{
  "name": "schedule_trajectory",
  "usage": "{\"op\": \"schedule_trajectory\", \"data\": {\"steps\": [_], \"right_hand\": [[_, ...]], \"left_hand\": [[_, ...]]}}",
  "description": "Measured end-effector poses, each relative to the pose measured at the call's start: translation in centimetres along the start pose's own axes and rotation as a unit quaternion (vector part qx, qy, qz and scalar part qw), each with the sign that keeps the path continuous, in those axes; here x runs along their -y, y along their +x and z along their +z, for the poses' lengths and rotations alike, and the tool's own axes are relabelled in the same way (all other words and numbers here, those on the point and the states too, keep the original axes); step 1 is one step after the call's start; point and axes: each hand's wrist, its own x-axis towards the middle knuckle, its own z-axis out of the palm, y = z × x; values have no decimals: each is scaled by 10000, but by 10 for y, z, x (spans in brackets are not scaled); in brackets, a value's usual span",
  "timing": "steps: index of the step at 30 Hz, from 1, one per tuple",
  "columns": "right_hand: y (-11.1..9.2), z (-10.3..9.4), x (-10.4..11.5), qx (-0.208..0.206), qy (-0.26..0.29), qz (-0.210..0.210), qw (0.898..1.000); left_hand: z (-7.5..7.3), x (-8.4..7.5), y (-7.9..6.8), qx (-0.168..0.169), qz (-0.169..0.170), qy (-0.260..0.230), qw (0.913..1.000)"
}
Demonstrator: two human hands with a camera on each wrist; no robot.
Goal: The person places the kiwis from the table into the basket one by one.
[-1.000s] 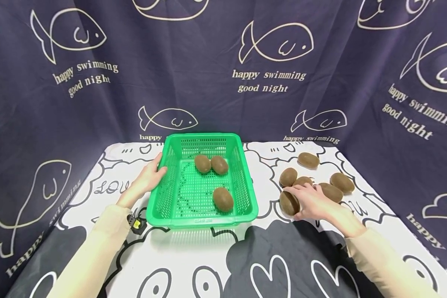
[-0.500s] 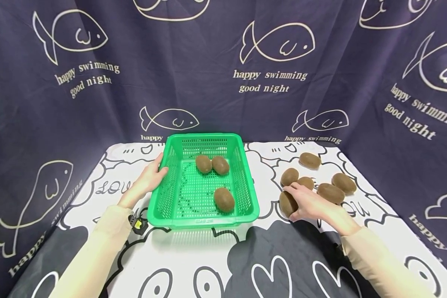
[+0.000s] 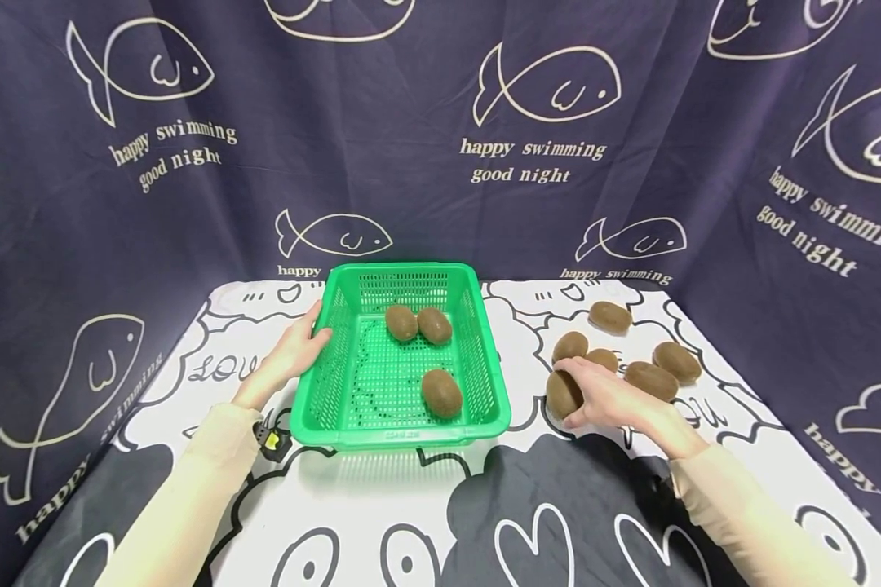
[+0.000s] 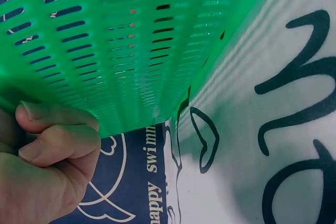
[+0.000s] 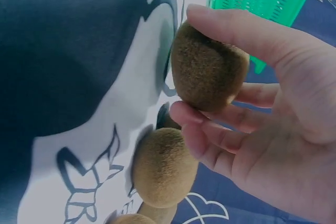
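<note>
My right hand (image 3: 600, 395) holds a brown, fuzzy kiwi (image 3: 563, 395) at the right of the cloth. In the right wrist view the thumb lies along one side of this kiwi (image 5: 207, 69) and curled fingers (image 5: 210, 129) along the other. On the far side, my left hand (image 3: 294, 346) grips the left rim of a green plastic basket (image 3: 310, 408). Seen from the left wrist, its fingers (image 4: 58, 140) curl at the basket's slotted wall (image 4: 142, 40). Inside the basket lie three kiwis: one near the front (image 3: 441, 393) and a touching pair (image 3: 418, 325) farther back.
Several loose kiwis lie around the right hand, among them one at the back (image 3: 610, 317), one right beyond the fingers (image 3: 570, 346) and two side by side (image 3: 664, 371) to the right. A patterned white and dark cloth (image 3: 367, 514) covers the table. A navy curtain (image 3: 411, 163) hangs behind.
My right hand closes round the near kiwi and shifts slightly left with it, uncovering the kiwis behind and beside it. My left hand and the basket stay in place.
</note>
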Motion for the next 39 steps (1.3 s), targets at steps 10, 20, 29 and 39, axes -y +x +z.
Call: {"op": "schedule_trajectory", "data": {"steps": [10,20,29,39], "right_hand": [[13,-19,9,-750,92,-130,9971],[30,-38,16,-1484,352,-181,9881],[40,-39,18,-1548,474,-222,9866],[46,-39,22,-1597,478,-327,9855]], "left_hand": [[0,-1,0,48,-86,-55,9999],[0,-1,0,14,-60,-48,10000],[0,0,1,42,-57,-68,10000],[0,2,1,49,-65,-26,10000]]}}
